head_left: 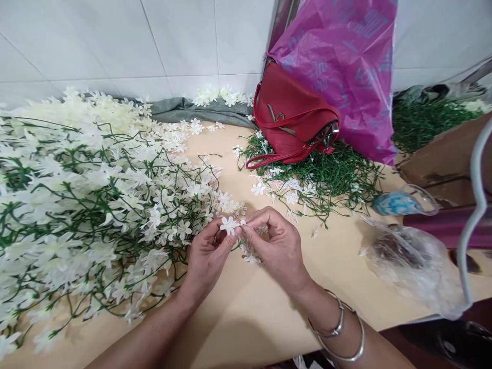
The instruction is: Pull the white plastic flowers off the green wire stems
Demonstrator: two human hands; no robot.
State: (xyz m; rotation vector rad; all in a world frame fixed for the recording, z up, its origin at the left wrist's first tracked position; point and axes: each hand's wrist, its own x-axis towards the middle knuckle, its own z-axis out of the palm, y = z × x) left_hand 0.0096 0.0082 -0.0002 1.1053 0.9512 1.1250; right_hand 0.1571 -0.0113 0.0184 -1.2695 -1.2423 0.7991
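Blossom (229,225), small and white, is nearer the person than the red handbag (294,113) and a little to its left, above the tan tabletop (330,271). The left hand (207,251) pinches it between thumb and forefinger. The right hand (277,246), also on the near side of the handbag, has thumb and forefinger closed together right beside the blossom, with a tiny white bit at their tips; whether that belongs to the same flower I cannot tell. Two silvery bracelets (340,323) circle the right wrist. Left of the handbag spreads a big heap of white flowers (88,246) on green stems. Beneath the handbag and to its right lie green sprigs (342,177), with loose white florets (259,188) just in front. A purple plastic bag (357,77) rises behind and right of the handbag; a clear plastic bag (434,282) lies nearer the person, well to its right.
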